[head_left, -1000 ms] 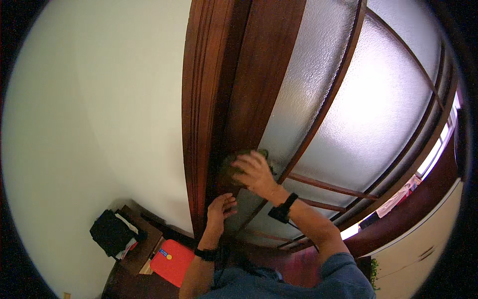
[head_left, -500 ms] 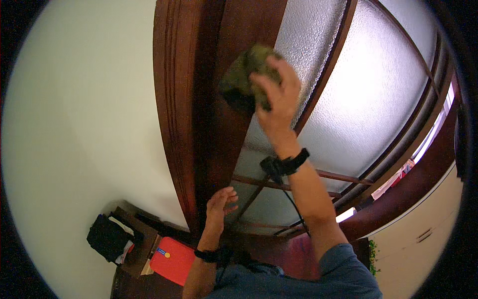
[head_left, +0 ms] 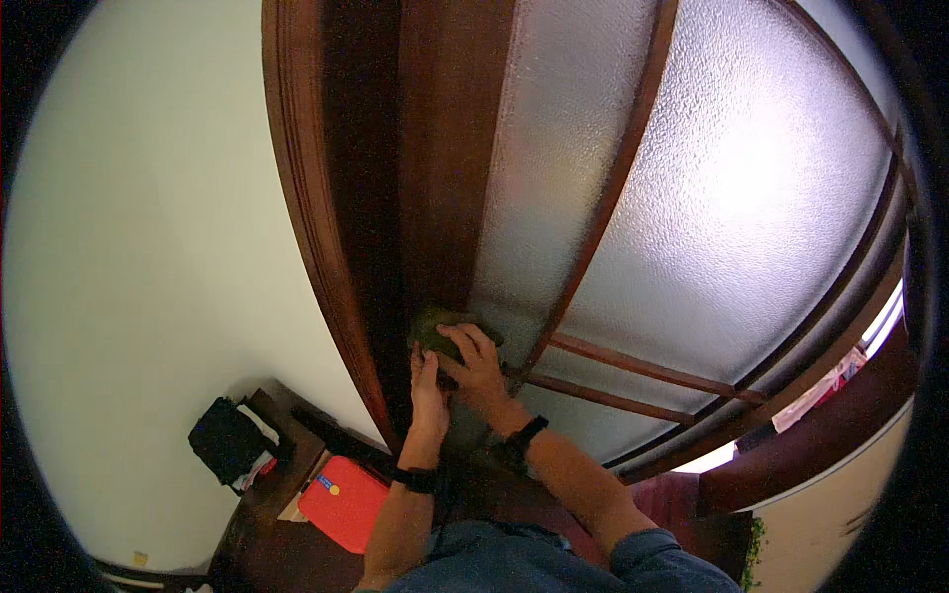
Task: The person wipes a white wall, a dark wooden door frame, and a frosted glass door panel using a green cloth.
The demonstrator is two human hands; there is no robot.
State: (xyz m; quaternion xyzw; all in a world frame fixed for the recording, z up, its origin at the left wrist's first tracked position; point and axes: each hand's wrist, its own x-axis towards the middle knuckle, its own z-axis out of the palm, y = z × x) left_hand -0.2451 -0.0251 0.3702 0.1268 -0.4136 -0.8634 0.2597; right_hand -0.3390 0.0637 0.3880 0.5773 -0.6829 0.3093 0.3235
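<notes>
Lower now than half a second ago, the right hand (head_left: 474,371) has come down from high on the door with the dark green cloth (head_left: 433,324), and the two hands have met. Right fingers are bent over the near side of the cloth, grasping it. Fingertips of the left hand (head_left: 428,400) point upward at the cloth's lower edge, just beside the right hand — whether they grip it or only touch it, I cannot tell. The cloth, dim and partly covered by the fingers, is at the lower part of the wooden stile (head_left: 450,148), near the edge of the textured glass (head_left: 732,217).

Each wrist wears a black band, the left one (head_left: 417,480) and the right one (head_left: 524,435). Left of the stile runs a grooved door frame (head_left: 297,138), then a pale wall (head_left: 148,247). Below, a red case (head_left: 344,502) lies on the dark surface (head_left: 297,558), with a black folded bundle (head_left: 225,440) farther left. Pinkish fabric (head_left: 816,395) shows at far right — well apart from both hands.
</notes>
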